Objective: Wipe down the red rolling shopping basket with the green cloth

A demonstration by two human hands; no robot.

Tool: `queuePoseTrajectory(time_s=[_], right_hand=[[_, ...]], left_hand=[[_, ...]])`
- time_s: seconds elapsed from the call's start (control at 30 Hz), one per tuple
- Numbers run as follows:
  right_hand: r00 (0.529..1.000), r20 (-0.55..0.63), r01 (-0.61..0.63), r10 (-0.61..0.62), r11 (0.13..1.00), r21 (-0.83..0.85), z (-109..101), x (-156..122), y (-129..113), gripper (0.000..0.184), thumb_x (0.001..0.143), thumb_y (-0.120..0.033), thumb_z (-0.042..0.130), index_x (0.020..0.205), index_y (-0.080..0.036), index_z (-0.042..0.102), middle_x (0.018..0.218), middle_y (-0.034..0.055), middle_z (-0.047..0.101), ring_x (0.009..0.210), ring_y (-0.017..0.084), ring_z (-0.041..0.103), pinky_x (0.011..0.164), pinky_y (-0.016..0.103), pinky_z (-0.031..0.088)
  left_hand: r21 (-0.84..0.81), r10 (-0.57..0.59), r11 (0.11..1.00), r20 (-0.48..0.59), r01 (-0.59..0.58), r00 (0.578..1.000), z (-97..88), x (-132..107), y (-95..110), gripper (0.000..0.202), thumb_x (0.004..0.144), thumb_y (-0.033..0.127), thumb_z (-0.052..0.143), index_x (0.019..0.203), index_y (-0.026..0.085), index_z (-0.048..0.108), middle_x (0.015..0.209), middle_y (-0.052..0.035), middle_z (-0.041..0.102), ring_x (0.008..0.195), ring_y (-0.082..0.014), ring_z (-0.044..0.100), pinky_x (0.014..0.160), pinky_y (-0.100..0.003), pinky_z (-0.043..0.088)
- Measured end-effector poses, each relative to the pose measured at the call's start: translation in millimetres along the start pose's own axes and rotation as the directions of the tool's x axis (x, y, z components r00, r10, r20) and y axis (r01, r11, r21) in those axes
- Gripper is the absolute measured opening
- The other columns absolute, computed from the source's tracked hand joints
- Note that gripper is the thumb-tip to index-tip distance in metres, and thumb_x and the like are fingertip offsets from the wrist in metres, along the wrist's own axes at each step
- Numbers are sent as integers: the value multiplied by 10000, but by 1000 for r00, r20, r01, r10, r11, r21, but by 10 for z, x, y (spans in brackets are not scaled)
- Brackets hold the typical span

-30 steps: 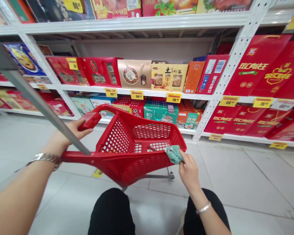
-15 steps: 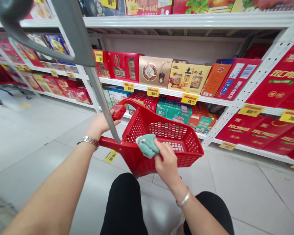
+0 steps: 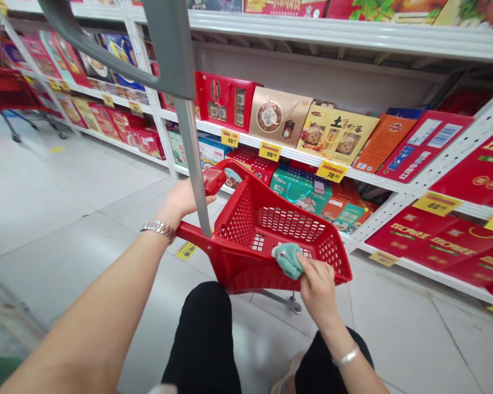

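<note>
A red plastic shopping cart basket with perforated walls stands before me. My left hand is closed on the red frame at the basket's back end, its fingers partly behind the metal post. That post rises to a grey handle at the top of the view. In my right hand is a bunched green cloth, pressed against the top rim of the basket's near side. The basket's visible floor holds nothing.
White shelves with boxed goods and yellow price tags run along the far side. Another red cart stands at the far left, by a blurred person. My black-clad knee is close below the basket.
My right hand has slid the green cloth right along the near rim, toward the basket's front end. My left hand keeps its hold. The camera view has shifted slightly.
</note>
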State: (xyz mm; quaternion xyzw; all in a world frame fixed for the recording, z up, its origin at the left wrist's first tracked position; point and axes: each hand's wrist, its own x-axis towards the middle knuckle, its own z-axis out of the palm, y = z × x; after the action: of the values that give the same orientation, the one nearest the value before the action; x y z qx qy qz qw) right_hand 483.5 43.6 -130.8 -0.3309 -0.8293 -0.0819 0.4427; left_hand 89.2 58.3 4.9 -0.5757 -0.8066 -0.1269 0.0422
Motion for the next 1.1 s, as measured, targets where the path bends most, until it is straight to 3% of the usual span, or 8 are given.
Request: queuePoseTrajectory(time_s=[0.17,0.3,0.4,0.53,0.7,0.77,0.93,1.1], right_hand=[[993,25,-109,119,961,-254,-436,-385,707,420,908,-115,455,1234,-220,699,933,71,721,838,217,639,802,367,429],[965,-63,-258,256,866,-429,-630,-436,922,378,854,-162,489,1131,-174,745,770,76,663,730,238,576,710,367,386],[962,-72,-272,263,913,-302,-553,-286,717,428,857,-167,486,1215,-194,719,853,82,689,800,248,611,755,380,441],[997,-29,-78,77,996,-30,-241,90,101,481,912,-92,466,1318,-256,663,978,64,716,872,216,646,820,383,480],[989,-31,147,-143,972,185,93,480,-596,560,953,-38,472,1434,-302,587,1006,56,708,939,204,657,873,404,477],[983,-48,182,-176,959,218,156,535,-731,566,960,-43,491,1455,-304,571,1019,61,707,962,206,654,873,401,477],[982,-50,187,-180,958,219,132,465,-726,588,955,-48,511,1464,-335,572,1036,56,706,972,202,651,878,391,475],[987,6,159,-160,984,83,-88,183,-361,565,953,-37,498,1427,-328,603,1018,54,704,969,204,640,858,375,456]], left_hand=[[-15,6,1000,5,-6,1000,-39,-38,77,576,800,537,624,1260,196,676,1238,-171,719,1053,-370,698,856,-406,522],[-43,-7,999,2,7,1000,-45,-73,145,522,785,523,647,1191,198,700,1284,-165,694,1067,-373,693,885,-411,527],[-148,-24,989,-18,22,1000,-42,-80,171,489,742,473,705,1154,209,715,1249,-149,706,1050,-361,698,912,-418,538],[-387,-59,922,-158,-7,986,-98,-116,191,390,760,392,705,1106,215,734,1209,-118,728,1111,-322,684,986,-420,539],[-853,-328,512,-307,-106,893,-134,-523,253,455,869,525,583,1139,187,726,1059,-91,780,975,-254,726,940,-416,583],[-881,-342,461,-288,-108,895,-69,-811,322,487,908,578,504,1092,194,741,996,-91,792,974,-270,735,986,-467,565],[-569,-158,814,-405,-113,900,218,-1413,580,306,922,475,506,831,271,716,944,-67,798,1070,-302,704,1245,-630,230],[-346,-42,925,-503,-156,864,418,-1515,707,270,853,470,663,685,276,581,766,-62,733,1003,-340,678,1225,-646,196]])
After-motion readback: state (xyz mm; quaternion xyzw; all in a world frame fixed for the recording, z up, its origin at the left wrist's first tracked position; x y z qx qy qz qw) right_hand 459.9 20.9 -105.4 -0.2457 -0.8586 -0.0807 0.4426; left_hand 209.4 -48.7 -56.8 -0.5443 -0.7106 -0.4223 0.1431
